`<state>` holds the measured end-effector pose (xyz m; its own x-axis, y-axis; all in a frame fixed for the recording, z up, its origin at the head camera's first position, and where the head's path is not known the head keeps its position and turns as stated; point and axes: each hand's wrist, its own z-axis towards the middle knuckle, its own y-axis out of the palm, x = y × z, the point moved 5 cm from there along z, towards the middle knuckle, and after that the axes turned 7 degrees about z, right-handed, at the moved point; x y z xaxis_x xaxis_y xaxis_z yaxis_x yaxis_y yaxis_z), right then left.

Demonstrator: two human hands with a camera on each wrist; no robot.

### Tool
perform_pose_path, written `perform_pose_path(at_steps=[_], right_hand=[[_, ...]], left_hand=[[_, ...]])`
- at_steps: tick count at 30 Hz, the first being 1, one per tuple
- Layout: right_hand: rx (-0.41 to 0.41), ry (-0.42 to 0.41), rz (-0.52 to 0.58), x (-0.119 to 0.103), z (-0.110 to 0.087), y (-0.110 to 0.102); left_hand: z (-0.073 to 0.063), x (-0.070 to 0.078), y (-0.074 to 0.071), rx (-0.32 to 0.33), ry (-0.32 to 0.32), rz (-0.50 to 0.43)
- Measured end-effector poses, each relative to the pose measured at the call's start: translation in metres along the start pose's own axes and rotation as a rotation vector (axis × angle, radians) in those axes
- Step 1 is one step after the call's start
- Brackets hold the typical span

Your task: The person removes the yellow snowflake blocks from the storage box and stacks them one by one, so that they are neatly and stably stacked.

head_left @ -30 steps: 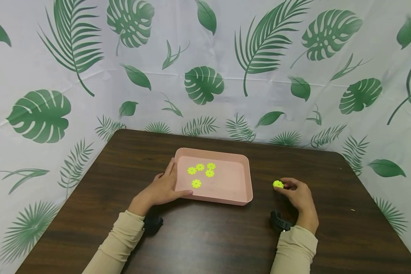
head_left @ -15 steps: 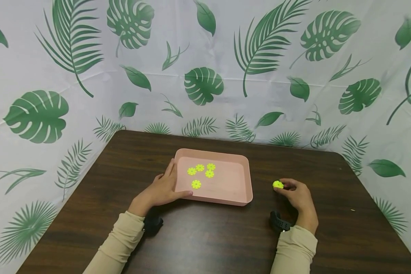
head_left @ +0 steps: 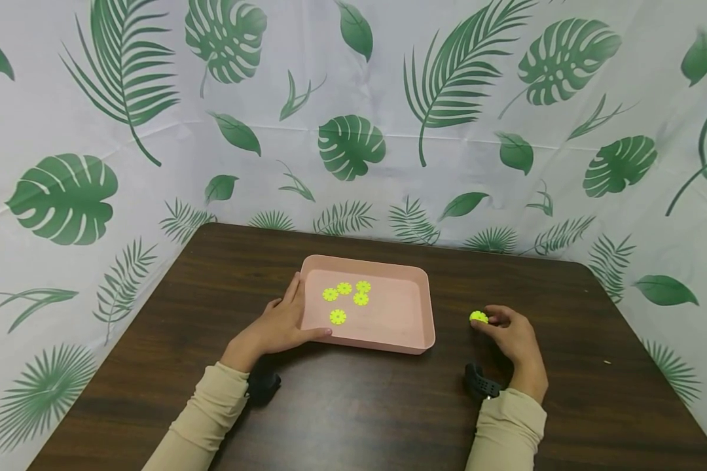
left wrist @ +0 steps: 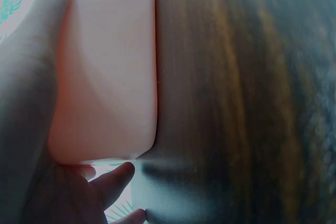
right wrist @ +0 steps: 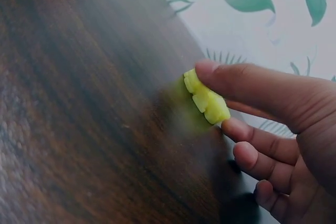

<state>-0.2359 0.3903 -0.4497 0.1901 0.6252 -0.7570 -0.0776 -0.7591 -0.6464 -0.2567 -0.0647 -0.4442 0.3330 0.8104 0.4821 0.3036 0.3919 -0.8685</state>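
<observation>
A shallow pink tray (head_left: pixel 391 314) sits on the dark wooden table. Several yellow flower-shaped pieces (head_left: pixel 338 316) lie flat inside it, mostly toward its left side. My left hand (head_left: pixel 273 325) rests against the tray's near left corner, fingers along the left wall and thumb stretched along the near one. In the left wrist view, the tray's outer wall (left wrist: pixel 113 66) fills the space beside my thumb. To the right of the tray, my right hand (head_left: pixel 514 333) pinches another yellow flower-shaped piece (right wrist: pixel 206 98) between thumb and index finger, low at the tabletop; its other fingers are loosely bent.
The brown wood-grain table (head_left: pixel 353 412) extends on all sides of the tray. A small pale speck (head_left: pixel 607 361) lies at the right. Behind and beside the table hangs a white cloth (head_left: pixel 377 190) printed with green leaves. Black wrist devices (head_left: pixel 480 383) sit below both hands.
</observation>
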Motion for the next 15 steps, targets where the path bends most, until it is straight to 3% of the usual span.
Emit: perform_pose_path(at_steps=[8, 15], right_hand=[[0.045, 0.052, 0.035, -0.003, -0.003, -0.005], [0.115, -0.004, 0.051, -0.022, -0.004, -0.006]], left_hand=[[0.0, 0.0, 0.0, 0.004, -0.001, 0.008], [-0.001, 0.0, -0.001, 0.001, 0.0, -0.008]])
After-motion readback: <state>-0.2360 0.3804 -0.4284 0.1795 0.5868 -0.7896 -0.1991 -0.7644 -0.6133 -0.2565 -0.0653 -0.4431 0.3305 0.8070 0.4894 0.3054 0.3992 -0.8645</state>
